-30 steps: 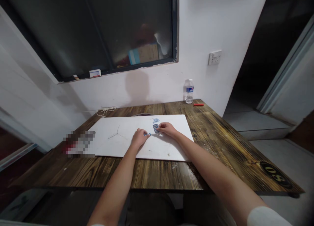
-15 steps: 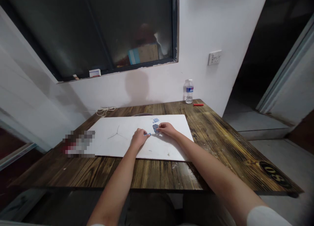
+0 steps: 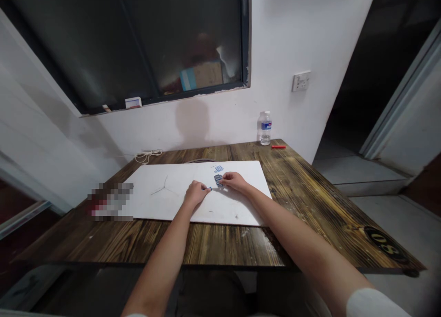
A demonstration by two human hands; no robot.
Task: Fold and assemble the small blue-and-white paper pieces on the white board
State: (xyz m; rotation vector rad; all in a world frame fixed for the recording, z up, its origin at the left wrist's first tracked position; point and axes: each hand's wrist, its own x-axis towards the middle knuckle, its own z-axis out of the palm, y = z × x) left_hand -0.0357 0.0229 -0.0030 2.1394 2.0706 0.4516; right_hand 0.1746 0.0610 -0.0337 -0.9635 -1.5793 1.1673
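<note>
A white board [image 3: 144, 206] lies flat on the wooden table, with both hands over it. My left hand [image 3: 195, 193] pinches a small, thin blue piece [image 3: 210, 189], mostly covered by the fingers. To its right, a dark piece [image 3: 217, 179] with blue edges and ladder-like slots stands out against the white. Its right side is between the thumb and fingers of my right hand [image 3: 234, 180]. Just behind lies a blue grid-patterned piece [image 3: 219, 168], apart from both hands. The exact kind of these small pieces is too small to tell.
A water bottle [image 3: 265, 128] and a red pen-like stick [image 3: 279, 147] are at the table's back right. A pale coiled cord [image 3: 147, 155] lies at the back left. Thin dark lines [image 3: 164, 187] mark the board's left half. A blurred patch covers its left end.
My left fingers have shifted very slightly, and less of the small blue piece shows. The right hand and the other pieces stay almost where they were.
</note>
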